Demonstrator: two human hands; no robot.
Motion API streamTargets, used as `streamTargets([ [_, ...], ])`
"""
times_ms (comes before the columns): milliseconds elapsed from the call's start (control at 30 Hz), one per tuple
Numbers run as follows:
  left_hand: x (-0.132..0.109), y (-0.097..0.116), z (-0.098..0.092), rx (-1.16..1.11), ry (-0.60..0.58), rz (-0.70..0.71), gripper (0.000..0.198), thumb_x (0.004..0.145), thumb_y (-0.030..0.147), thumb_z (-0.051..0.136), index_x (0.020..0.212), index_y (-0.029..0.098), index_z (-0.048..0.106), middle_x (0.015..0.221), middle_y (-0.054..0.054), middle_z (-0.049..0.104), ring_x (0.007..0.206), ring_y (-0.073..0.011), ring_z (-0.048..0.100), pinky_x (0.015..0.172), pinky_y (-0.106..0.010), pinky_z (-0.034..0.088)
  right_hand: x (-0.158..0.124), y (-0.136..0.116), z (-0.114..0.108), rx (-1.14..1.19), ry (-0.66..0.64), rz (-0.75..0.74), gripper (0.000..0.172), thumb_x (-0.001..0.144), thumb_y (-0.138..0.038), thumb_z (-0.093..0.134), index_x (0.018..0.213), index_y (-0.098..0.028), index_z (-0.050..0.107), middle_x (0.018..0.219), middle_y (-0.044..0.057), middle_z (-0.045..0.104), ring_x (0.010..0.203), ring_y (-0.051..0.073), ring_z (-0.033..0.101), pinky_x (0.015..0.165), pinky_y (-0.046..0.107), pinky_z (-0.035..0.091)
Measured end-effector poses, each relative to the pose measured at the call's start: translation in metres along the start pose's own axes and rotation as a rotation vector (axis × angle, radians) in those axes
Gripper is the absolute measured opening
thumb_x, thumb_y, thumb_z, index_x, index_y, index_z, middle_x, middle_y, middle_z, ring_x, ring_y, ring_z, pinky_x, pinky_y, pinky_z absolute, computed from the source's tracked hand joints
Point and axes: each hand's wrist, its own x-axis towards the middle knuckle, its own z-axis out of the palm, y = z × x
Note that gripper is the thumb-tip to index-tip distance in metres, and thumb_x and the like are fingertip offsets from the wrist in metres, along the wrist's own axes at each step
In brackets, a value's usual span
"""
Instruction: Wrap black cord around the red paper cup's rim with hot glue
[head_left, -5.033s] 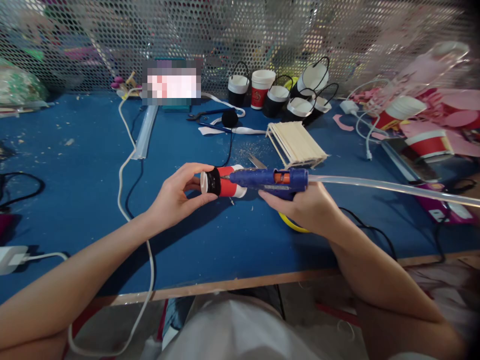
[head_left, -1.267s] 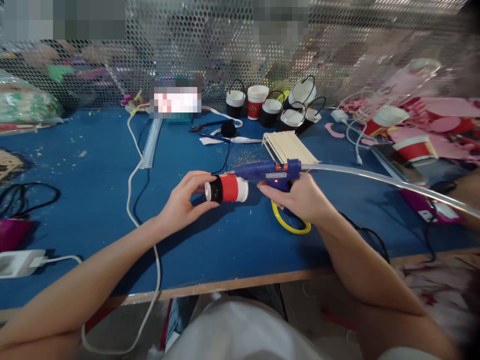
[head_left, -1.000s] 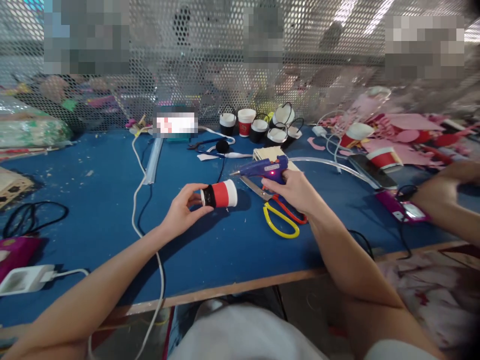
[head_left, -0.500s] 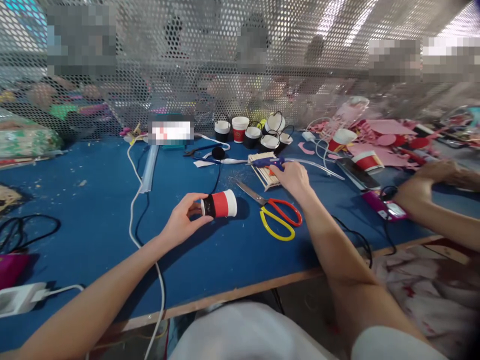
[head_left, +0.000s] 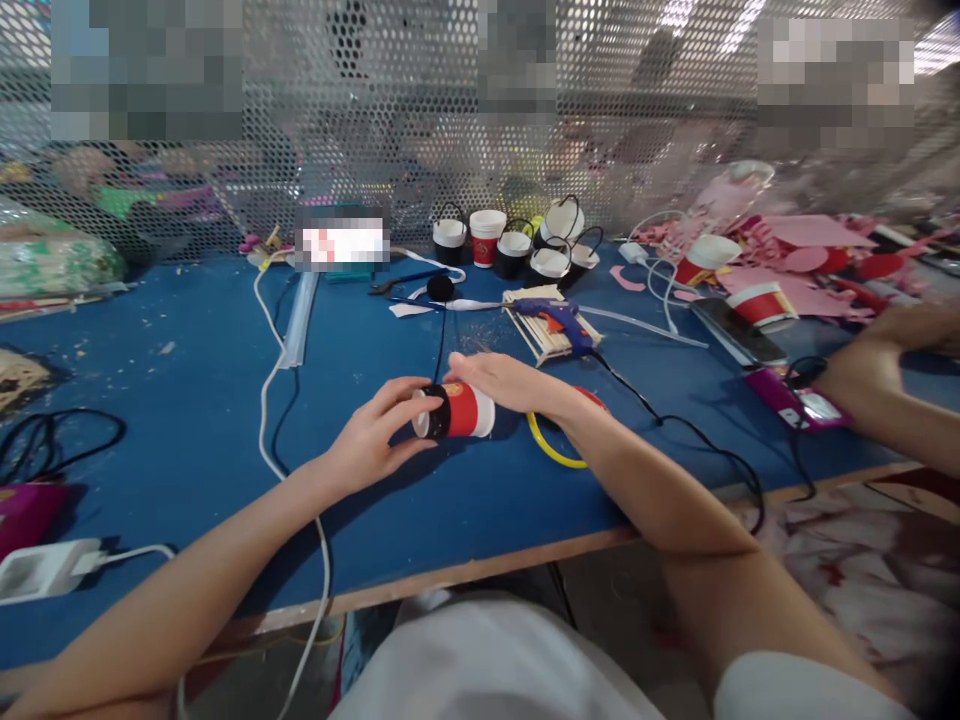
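Observation:
A red paper cup with a black band round its base lies on its side above the blue table. My left hand grips its black end between thumb and fingers. From behind the cup, my right hand reaches over with its fingers stretched out, close to or touching the cup's upper side. Under my right forearm the scissors' yellow handle shows in part; the blades are hidden. A blue glue gun rests on a small rack of sticks, with nobody holding it.
Several cups with black wire loops stand by the mesh screen. Pink scraps, a phone and another person's arm are on the right. A white cable runs down the left side.
My right hand has let go of the glue gun and moved left and nearer to the cup. The fingers of my left hand have shifted on the black band. The view has tilted slightly.

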Motion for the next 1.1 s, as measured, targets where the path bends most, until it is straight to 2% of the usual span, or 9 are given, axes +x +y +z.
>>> streamTargets([
  [100, 0.000, 0.001, 0.000, 0.037, -0.023, 0.053, 0.040, 0.085, 0.022, 0.061, 0.122, 0.021, 0.047, 0.124, -0.016, 0.048, 0.112, -0.0253, 0.054, 0.089, -0.042, 0.052, 0.010, -0.008, 0.009, 0.149, -0.141, -0.028, 0.053, 0.088, -0.060, 0.037, 0.083, -0.018, 0.069, 0.082, 0.004, 0.068, 0.077, 0.017, 0.060, 0.071, 0.029, 0.043],
  [233, 0.001, 0.002, -0.002, -0.010, -0.011, 0.022, 0.041, 0.083, 0.023, 0.063, 0.122, 0.021, 0.048, 0.122, -0.015, 0.050, 0.115, -0.0263, 0.052, 0.092, -0.043, 0.050, 0.009, -0.016, 0.013, 0.293, 0.119, -0.098, 0.036, 0.080, -0.050, 0.058, 0.075, -0.015, 0.065, 0.075, 0.002, 0.063, 0.071, 0.013, 0.055, 0.067, 0.026, 0.041],
  [300, 0.001, 0.003, -0.002, -0.134, 0.020, -0.068, 0.046, 0.081, 0.024, 0.066, 0.123, 0.021, 0.047, 0.122, -0.014, 0.050, 0.112, -0.0253, 0.054, 0.091, -0.041, 0.051, 0.005, -0.017, 0.012, 0.288, 0.264, -0.105, 0.033, 0.080, -0.047, 0.059, 0.070, -0.015, 0.062, 0.070, 0.000, 0.059, 0.067, 0.011, 0.052, 0.064, 0.026, 0.040],
  [433, 0.003, 0.006, -0.001, -0.475, 0.057, -0.353, 0.053, 0.077, 0.028, 0.069, 0.124, 0.019, 0.045, 0.115, -0.012, 0.054, 0.088, -0.0175, 0.062, 0.079, -0.034, 0.055, -0.002, -0.011, 0.012, 0.320, 0.436, -0.125, 0.030, 0.083, -0.043, 0.056, 0.068, -0.017, 0.052, 0.064, -0.001, 0.054, 0.061, 0.010, 0.049, 0.059, 0.025, 0.039],
  [533, 0.003, 0.006, 0.003, -0.628, 0.021, -0.523, 0.049, 0.076, 0.031, 0.069, 0.119, 0.016, 0.048, 0.106, -0.010, 0.057, 0.078, -0.0146, 0.062, 0.073, -0.031, 0.055, -0.004, -0.004, 0.014, 0.383, 0.491, -0.147, 0.030, 0.084, -0.044, 0.055, 0.070, -0.019, 0.048, 0.063, -0.002, 0.054, 0.060, 0.010, 0.052, 0.058, 0.025, 0.041],
  [633, 0.002, 0.007, 0.006, -0.693, -0.026, -0.601, 0.049, 0.076, 0.033, 0.069, 0.117, 0.015, 0.049, 0.105, -0.009, 0.057, 0.073, -0.0125, 0.061, 0.070, -0.029, 0.054, -0.003, 0.003, 0.017, 0.361, 0.508, -0.162, 0.031, 0.085, -0.046, 0.053, 0.071, -0.019, 0.047, 0.062, -0.002, 0.055, 0.059, 0.010, 0.052, 0.057, 0.024, 0.041],
  [733, 0.002, 0.010, 0.007, -0.680, -0.070, -0.588, 0.049, 0.075, 0.032, 0.070, 0.116, 0.015, 0.050, 0.102, -0.008, 0.058, 0.071, -0.0117, 0.060, 0.068, -0.028, 0.054, -0.002, 0.006, 0.019, 0.292, 0.498, -0.155, 0.031, 0.086, -0.044, 0.052, 0.069, -0.020, 0.045, 0.061, -0.002, 0.053, 0.056, 0.009, 0.049, 0.056, 0.024, 0.039],
  [833, 0.002, 0.012, 0.009, -0.651, -0.089, -0.502, 0.048, 0.075, 0.029, 0.070, 0.116, 0.015, 0.051, 0.102, -0.008, 0.057, 0.074, -0.0122, 0.059, 0.069, -0.029, 0.054, -0.003, 0.004, 0.019, 0.201, 0.441, -0.123, 0.030, 0.087, -0.042, 0.050, 0.067, -0.020, 0.043, 0.060, -0.003, 0.053, 0.055, 0.009, 0.046, 0.056, 0.024, 0.037],
  [1100, -0.001, 0.012, 0.010, -0.600, -0.073, -0.301, 0.047, 0.077, 0.027, 0.070, 0.120, 0.020, 0.052, 0.114, -0.011, 0.052, 0.094, -0.0184, 0.059, 0.081, -0.035, 0.055, -0.005, 0.002, 0.021, 0.121, 0.295, -0.027, 0.029, 0.086, -0.039, 0.049, 0.066, -0.019, 0.043, 0.060, -0.002, 0.054, 0.055, 0.010, 0.045, 0.056, 0.024, 0.034],
])
